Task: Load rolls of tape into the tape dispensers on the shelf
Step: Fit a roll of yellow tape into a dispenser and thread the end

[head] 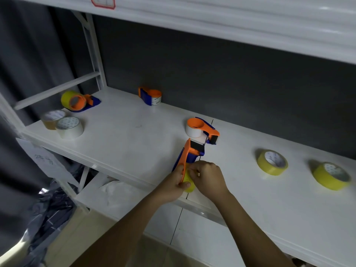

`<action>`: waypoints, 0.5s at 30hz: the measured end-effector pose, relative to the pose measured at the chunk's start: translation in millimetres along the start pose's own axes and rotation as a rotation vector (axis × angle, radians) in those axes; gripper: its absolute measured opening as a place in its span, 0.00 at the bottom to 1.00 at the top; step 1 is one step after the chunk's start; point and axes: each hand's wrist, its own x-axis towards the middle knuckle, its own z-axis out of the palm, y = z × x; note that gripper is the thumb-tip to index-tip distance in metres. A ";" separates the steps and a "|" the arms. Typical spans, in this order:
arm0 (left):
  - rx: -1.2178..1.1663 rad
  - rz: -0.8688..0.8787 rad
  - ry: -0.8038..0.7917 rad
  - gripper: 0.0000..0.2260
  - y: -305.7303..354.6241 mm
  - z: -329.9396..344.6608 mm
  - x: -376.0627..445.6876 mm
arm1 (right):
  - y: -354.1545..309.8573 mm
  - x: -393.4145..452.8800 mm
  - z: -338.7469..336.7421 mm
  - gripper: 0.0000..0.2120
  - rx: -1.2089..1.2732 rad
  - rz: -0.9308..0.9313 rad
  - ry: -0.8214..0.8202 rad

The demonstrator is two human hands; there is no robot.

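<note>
Fingers of my left hand (pixel 172 185) curl around the orange-and-blue plastic tape dispenser (pixel 187 157) at the white shelf's (pixel 125 135) front edge, that grip closed on it. My right hand (pixel 207 177) pinches the yellow tape roll (pixel 189 183) seated in it. 2 more yellow rolls (pixel 272 162) lie to the right.

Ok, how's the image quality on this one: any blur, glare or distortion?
Head view: wide-angle bend curves the upper shelf and frame post; soft motion blur overall, worst at the edges; glare streaks on the upper shelf at top right; both hands and the dispenser are readable, though the yellow roll is mostly hidden.
</note>
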 end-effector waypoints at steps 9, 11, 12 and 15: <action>0.055 0.003 0.031 0.27 -1.3 1.1 1.1 | -4.8 3.4 6.4 0.11 -0.056 0.028 0.024; 0.050 0.002 0.032 0.27 -0.5 1.1 0.8 | -5.3 4.2 6.6 0.11 -0.035 0.044 0.049; 0.036 0.001 0.033 0.27 0.0 0.9 0.2 | -5.0 3.9 6.3 0.11 -0.024 0.040 0.048; 0.015 0.000 0.021 0.28 0.1 0.0 -0.5 | -4.3 2.6 4.3 0.13 -0.074 -0.010 -0.036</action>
